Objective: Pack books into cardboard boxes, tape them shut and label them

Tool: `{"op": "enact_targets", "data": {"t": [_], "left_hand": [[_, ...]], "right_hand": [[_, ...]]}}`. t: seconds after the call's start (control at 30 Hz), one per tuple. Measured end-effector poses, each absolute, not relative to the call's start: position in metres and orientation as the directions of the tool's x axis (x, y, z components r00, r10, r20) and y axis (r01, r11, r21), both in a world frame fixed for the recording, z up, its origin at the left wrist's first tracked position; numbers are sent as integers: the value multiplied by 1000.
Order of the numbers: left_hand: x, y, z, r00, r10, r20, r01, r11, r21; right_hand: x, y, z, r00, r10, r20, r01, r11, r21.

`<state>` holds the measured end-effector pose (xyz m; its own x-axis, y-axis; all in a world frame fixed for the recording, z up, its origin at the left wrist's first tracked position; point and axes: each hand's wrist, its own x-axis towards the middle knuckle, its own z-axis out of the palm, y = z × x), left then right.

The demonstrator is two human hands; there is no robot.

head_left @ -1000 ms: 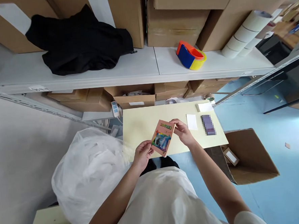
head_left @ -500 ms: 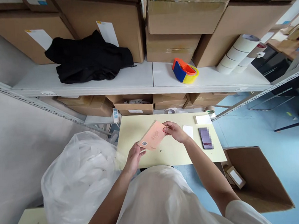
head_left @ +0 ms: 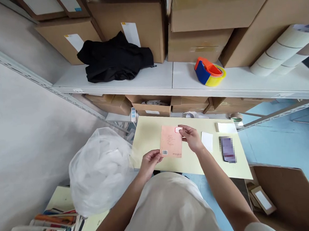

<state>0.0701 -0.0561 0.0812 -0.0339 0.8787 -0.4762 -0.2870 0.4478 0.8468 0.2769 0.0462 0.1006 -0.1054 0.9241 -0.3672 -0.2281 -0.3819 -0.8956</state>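
Observation:
A thin pink book (head_left: pixel 171 141) is held up over the pale yellow table (head_left: pixel 145 130), its barcoded cover facing me. My left hand (head_left: pixel 150 162) pinches its lower left corner, by the barcode. At the upper right corner, my right hand (head_left: pixel 191 137) grips it beside a small white label with a red border. To the right of that hand lies a white sheet (head_left: pixel 207 141), with a phone (head_left: pixel 227 149) farther right and a stack of white paper (head_left: pixel 226 127) behind.
A clear plastic bag with white filling (head_left: pixel 101 171) bulges on the left, near piled books (head_left: pixel 53 222). An open carton (head_left: pixel 287 191) sits at lower right. The shelf (head_left: pixel 183 79) ahead carries a tape dispenser (head_left: pixel 209 72), black cloth (head_left: pixel 116 58), rolls (head_left: pixel 281 52) and boxes.
The pink book has turned from a slant to nearly upright, and the red-bordered label now shows. Both hands still hold it. The view has shifted left, bringing the piled books into sight.

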Motion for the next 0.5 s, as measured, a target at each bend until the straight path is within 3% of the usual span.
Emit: {"op": "enact_targets", "data": {"t": [0.3,0.5], "left_hand": [[67,-63,84,-112,879,-463,-448,372,813],[70,-65,92,155,832,-532,-487,533,692]], "right_hand": [[283,34,108,-196,946,-259,-214,-300,-930],[296,35,133,-333,932,140,73,174,-982]]}}
